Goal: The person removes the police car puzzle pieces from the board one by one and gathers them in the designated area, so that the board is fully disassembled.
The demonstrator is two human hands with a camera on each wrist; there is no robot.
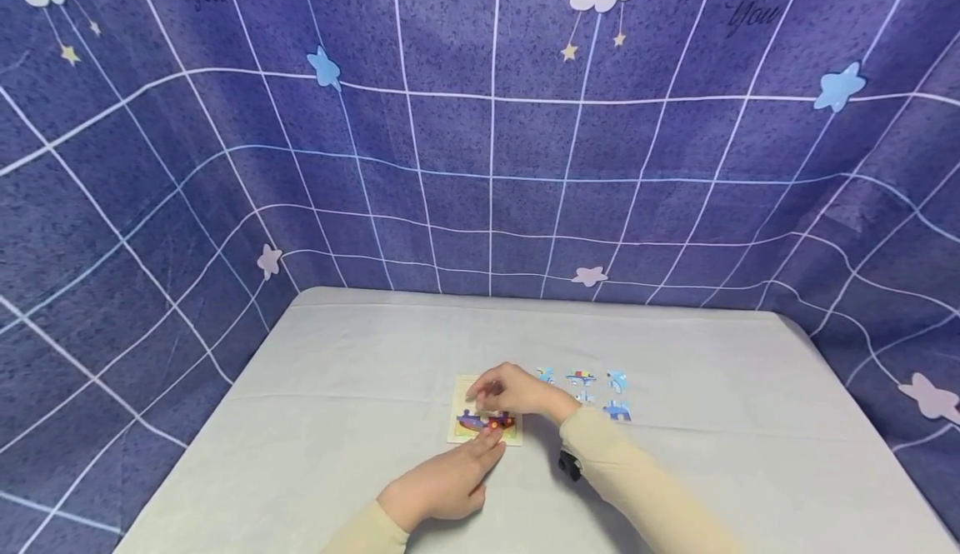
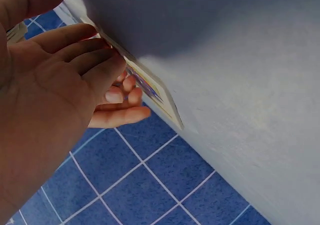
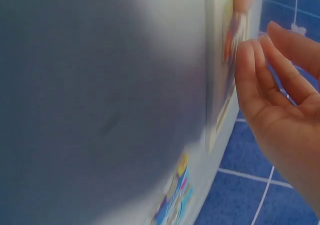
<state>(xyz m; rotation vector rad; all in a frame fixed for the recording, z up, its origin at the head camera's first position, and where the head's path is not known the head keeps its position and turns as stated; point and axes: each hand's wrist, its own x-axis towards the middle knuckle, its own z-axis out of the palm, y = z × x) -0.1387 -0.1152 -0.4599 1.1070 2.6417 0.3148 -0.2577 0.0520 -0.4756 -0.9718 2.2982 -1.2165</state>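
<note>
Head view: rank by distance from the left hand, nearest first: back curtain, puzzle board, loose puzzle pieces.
1. Puzzle board: under the left hand's fingertips.
2. Loose puzzle pieces: off to the right.
3. Back curtain: beyond the table.

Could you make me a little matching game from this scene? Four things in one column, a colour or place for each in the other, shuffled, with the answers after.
Things:
1. Puzzle board
2. Loose pieces
3. Backdrop
4. Tabletop

Descriptions:
A. Pale and whitish, lying beneath the puzzle
B. Blue-purple with pale grid lines and stars
C. Cream border around a partly red picture
D. Grouped to the right of the board, in the head view

Pairs: 1-C, 2-D, 3-B, 4-A
</note>
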